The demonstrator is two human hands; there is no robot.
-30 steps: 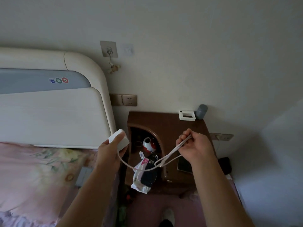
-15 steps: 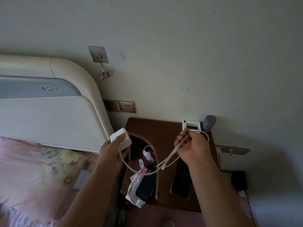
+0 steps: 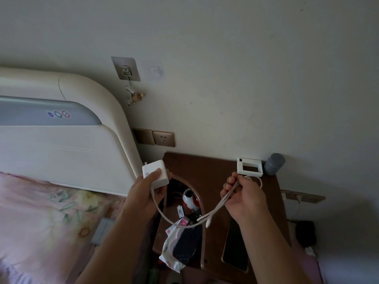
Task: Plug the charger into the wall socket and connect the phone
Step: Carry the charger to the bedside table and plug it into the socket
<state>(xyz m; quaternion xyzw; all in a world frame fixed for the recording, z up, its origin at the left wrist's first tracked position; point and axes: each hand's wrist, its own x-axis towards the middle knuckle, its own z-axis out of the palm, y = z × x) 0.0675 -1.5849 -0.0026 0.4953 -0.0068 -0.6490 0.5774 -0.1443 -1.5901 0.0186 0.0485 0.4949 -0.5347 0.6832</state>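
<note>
The left hand (image 3: 150, 190) is raised in front of the bed's headboard (image 3: 61, 148), its fingers (image 3: 154, 174) wrapped around a white charger brick (image 3: 154, 173), thumb pressed across the near face. The brick's prongs point up and left, just visible at its top edge. The wall socket (image 3: 164, 138) sits on the wall above and slightly right of the brick, well apart from it and with nothing plugged in.

The right hand (image 3: 245, 196) is held over the dark wooden bench (image 3: 205, 167), fingers pinched around several gathered strands of the white cable (image 3: 164, 214). A small loop pokes out past the knuckles. The cable sags in a curve between the two hands, and its free connector end (image 3: 208, 223) dangles at the bottom of that curve.

The phone (image 3: 235, 251) lies face up on the bench, its upper part hidden behind the right forearm. Printing on the brick is too blurred to read. The things in the bench's open recess are dim and tangled; a patterned pouch (image 3: 180, 249) hangs out of it.
</note>
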